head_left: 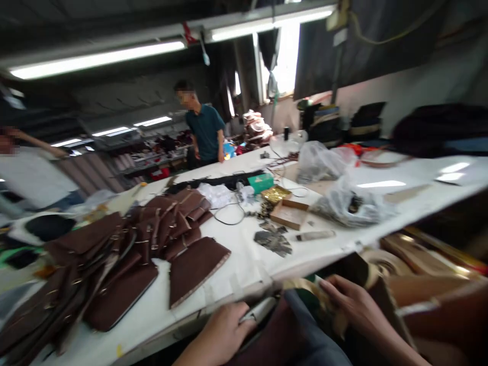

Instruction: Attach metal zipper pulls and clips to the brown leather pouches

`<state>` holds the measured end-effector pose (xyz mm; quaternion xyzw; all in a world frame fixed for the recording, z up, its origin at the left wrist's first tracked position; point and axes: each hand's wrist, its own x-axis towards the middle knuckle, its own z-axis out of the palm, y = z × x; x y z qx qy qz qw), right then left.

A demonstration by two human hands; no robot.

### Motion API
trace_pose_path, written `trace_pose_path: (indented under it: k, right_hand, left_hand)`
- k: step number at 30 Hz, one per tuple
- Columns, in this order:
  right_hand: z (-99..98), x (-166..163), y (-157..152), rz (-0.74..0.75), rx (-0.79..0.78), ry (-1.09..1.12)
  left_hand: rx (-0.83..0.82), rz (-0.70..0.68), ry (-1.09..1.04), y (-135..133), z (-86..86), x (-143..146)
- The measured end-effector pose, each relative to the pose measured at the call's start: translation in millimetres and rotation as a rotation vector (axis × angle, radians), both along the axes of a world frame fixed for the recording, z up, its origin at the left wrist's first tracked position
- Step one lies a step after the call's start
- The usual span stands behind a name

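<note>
My left hand [224,330] is at the bottom centre, its fingers closed round a pale grey handle-like object [261,310]; blur hides its exact kind. To the right, my right hand [353,302] has thumb and fingers pinched together at a small whitish tip that I cannot identify. Tan and dark material [305,287] lies between the hands, just below the table edge. Dark cloth [301,335] fills the space near my body. On the white table [244,254] ahead lies a pile of brown leather bag pieces [145,229] with metal fittings.
An open cardboard box [290,213], dark scraps [272,241] and a long pale-handled tool [315,235] lie on the table. Clear plastic bags [351,203] sit farther right. Rolls of material [389,264] are below the edge. One person [206,129] stands beyond the table, another [34,173] at left.
</note>
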<state>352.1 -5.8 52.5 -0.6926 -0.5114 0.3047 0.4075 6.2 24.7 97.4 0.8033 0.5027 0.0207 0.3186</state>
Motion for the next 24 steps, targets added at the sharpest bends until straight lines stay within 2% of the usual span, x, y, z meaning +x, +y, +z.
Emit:
trace_pose_path:
  k: [3, 6, 10, 14, 19, 24]
  right_hand:
    - [-20.7, 13.3, 2.1, -0.119, -0.021, 0.175]
    - [-44.5, 16.6, 16.0, -0.2, 0.011, 0.241]
    - [-67.6, 10.7, 43.4, -0.239, 0.02, 0.283]
    - [-83.7, 8.7, 59.3, -0.255, -0.009, 0.305]
    - [-87.0, 18.3, 48.9, -0.316, -0.051, 0.25]
    - [-70.6, 11.9, 9.9, -0.42, 0.027, 0.169]
  left_hand:
    - [0.028, -0.05, -0.006, 1.3, -4.3, -5.8]
    - [-0.052, -0.092, -0.049, 3.8, -9.2, -11.7]
    - [-0.167, -0.085, -0.069, 3.0, -12.3, -18.0]
    - [-0.147, -0.079, -0.098, 8.7, -16.3, -26.6]
    - [-0.156, -0.11, -0.166, 14.2, -4.2, -30.5]
    - [-0.225, -0.064, -0.279, 19.4, 16.3, -22.7]
